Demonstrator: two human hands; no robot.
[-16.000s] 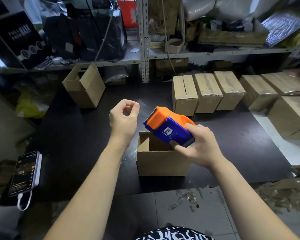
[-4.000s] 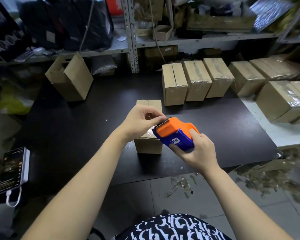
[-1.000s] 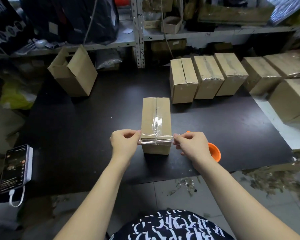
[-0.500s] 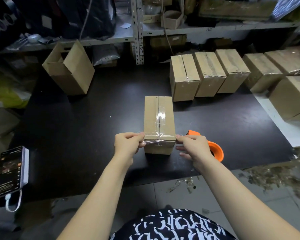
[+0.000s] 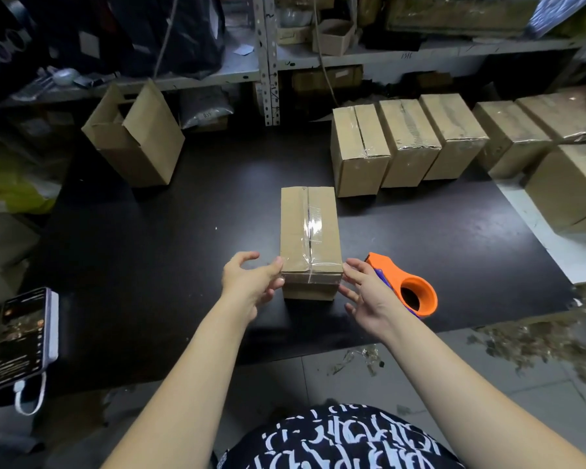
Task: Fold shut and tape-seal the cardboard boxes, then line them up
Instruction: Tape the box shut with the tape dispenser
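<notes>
A closed cardboard box (image 5: 308,228) stands in the middle of the black table (image 5: 183,238). Clear tape runs along its top seam and a second strip crosses its near edge. My left hand (image 5: 251,282) is at the box's near left corner, fingertips touching the tape end on the side. My right hand (image 5: 366,292) is at the near right corner with fingers spread, touching the side. The orange and blue tape dispenser (image 5: 405,289) lies on the table just right of my right hand. A row of sealed boxes (image 5: 406,140) stands at the back right.
An open box (image 5: 132,137) with raised flaps stands at the back left. A phone on a power bank (image 5: 24,336) lies at the left table edge. More taped boxes (image 5: 569,184) sit on a white surface at right. Shelving rises behind; tape scraps litter the floor.
The strip I held stretched across the box's near end now lies stuck down over that edge. Both hands have let go of the tape and opened against the box's sides.
</notes>
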